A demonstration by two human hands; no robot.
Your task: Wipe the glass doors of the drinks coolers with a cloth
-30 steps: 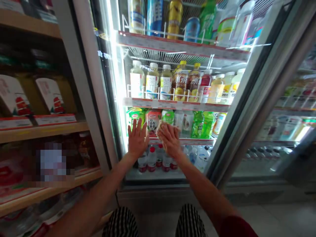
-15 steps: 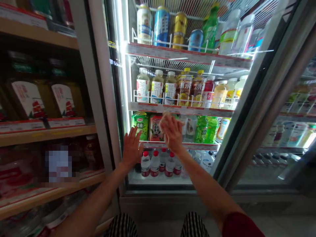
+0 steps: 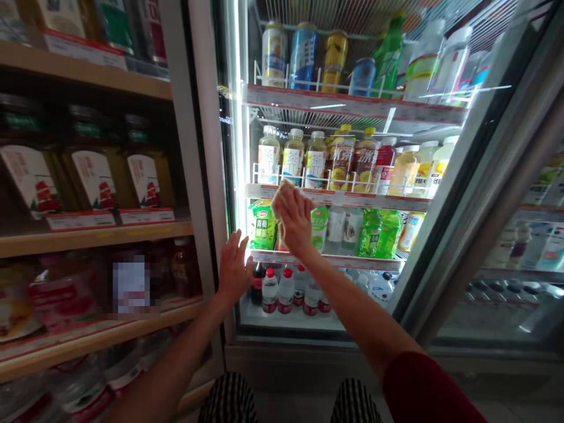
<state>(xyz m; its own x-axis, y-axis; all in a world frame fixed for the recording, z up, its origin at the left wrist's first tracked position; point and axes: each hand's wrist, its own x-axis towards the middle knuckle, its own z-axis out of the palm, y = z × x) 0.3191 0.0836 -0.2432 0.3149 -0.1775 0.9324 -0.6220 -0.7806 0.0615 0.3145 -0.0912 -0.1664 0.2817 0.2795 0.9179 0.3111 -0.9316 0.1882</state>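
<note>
My right hand (image 3: 296,226) is spread over a pale crumpled cloth (image 3: 284,195), held flat against the glass door of a lit drinks fridge, around the third shelf edge. Behind that hand, a pinkish-red bottle is mostly hidden. Just left of it stands a green bottle (image 3: 262,226) with a green label. My left hand (image 3: 233,269), empty with fingers apart, is at the left side of the door, by the frame. Whether it touches the glass I cannot tell.
Inside the fridge are cans (image 3: 304,57), tea bottles (image 3: 293,157) and small red-capped bottles (image 3: 286,292). On the left, wooden shelves (image 3: 88,236) carry large bottles (image 3: 90,167). A metal door frame (image 3: 476,188) slants along the right, and striped-clad knees (image 3: 233,399) show below.
My right hand and the cloth have moved left and up across the glass, uncovering a green bottle to the right. My left hand has shifted slightly left against the fridge. The view has turned left.
</note>
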